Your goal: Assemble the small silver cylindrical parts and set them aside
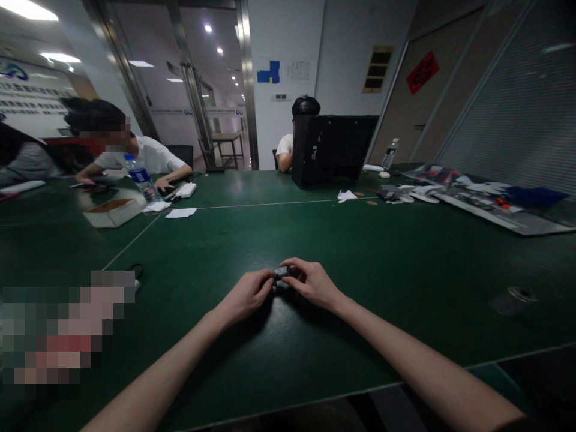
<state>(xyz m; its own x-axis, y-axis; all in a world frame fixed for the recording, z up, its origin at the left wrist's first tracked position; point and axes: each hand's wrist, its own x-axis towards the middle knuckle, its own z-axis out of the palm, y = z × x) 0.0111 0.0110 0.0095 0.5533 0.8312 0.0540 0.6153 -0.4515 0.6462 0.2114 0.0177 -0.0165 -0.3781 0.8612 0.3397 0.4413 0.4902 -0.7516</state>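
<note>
A small grey, metallic-looking part [282,273] is held between my two hands, low over the green table [216,384]. My right hand [312,282] pinches it from the right, with thumb and fingers on its body. On the other side, my left hand [252,292] has its fingertips closed at the part's darker left end. Its exact kind is too small and dim to make out, and my fingers cover some of it.
A blurred can-like cylinder [515,300] stands at the right. Further back are a black box-shaped case [335,150], an open carton [112,213], a water bottle [143,180] and a board with clutter [517,219]. Two people sit across the table; another is at far left.
</note>
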